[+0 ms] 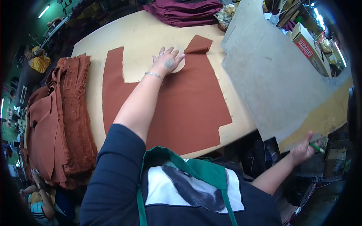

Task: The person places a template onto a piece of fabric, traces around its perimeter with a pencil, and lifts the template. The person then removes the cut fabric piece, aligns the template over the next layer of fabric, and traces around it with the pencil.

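Note:
A rust-brown cut fabric piece [184,101] lies spread on the pale table, with a neck-shaped cutout along its far side and one far corner folded over. My left hand [168,62], wearing a bracelet, is open with fingers spread at that cutout's edge, over the table and fabric. On the right, my right hand [302,150] grips the near edge of a large grey cardboard pattern [267,71], thumb on top. A green pencil [316,147] is held in the same hand. The pattern is tilted up beside the table, and my right fingers under it are mostly hidden.
A thick stack of rust-brown fabric pieces [71,120] stands left of the table [94,45]. Folded maroon fabric [183,11] lies at the far edge. A box marked FRAGILE [310,49] is beyond the pattern. Another person's arm [45,197] shows at lower left.

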Available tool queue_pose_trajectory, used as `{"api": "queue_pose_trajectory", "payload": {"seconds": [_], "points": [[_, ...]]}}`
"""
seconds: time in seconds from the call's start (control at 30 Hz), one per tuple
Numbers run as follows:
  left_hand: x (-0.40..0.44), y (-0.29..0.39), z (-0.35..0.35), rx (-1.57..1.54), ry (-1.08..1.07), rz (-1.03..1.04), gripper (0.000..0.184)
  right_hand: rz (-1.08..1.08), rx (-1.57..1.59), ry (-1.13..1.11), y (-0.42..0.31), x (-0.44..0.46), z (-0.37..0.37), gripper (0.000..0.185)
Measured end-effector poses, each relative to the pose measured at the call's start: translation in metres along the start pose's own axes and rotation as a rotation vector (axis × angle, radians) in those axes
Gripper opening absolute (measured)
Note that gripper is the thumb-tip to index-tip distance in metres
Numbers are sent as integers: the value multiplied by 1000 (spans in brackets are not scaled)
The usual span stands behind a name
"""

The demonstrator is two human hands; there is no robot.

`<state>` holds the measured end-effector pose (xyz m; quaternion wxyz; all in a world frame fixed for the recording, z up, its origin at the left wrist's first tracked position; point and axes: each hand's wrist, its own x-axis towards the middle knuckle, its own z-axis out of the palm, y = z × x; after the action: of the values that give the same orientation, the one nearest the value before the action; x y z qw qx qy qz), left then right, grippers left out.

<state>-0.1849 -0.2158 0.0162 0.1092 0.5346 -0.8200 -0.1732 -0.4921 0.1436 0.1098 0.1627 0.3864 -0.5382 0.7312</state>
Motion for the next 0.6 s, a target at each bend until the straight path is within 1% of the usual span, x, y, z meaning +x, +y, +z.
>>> {"api": "queue_pose_trajectory", "payload": {"seconds": [0.03, 0.07, 0.1, 0.13, 0.23, 0.33, 0.43, 0.47, 0.57, 0.6], "points": [[13, 5, 1, 25, -3, 9, 56, 21, -68, 12, 0, 1, -17, 30], [27, 9, 2, 51, -1, 19, 56, 22, -60, -27, 4, 2, -36, 32], [41, 14, 3, 78, 6, 30, 57, 12, -107, -11, -10, 0, -32, 33], [53, 18, 5, 81, 6, 49, 58, 32, -75, -1, -16, -1, -35, 34], [77, 35, 10, 158, -133, 132, 59, 23, -77, -33, -20, -5, -50, 37], [84, 41, 23, 163, -293, 161, 62, 16, -25, -73, -24, -9, -50, 38], [77, 40, 29, 205, -136, 58, 62, 39, -42, -111, -24, -6, -61, 37], [78, 38, 29, 230, -133, -27, 65, 37, -54, -115, -23, -7, -66, 36], [73, 27, 35, 117, 12, -266, 68, 19, -46, -116, -18, -4, -69, 32], [69, 25, 33, 64, 54, -223, 72, 28, -31, -104, -19, -5, -67, 30]]}}
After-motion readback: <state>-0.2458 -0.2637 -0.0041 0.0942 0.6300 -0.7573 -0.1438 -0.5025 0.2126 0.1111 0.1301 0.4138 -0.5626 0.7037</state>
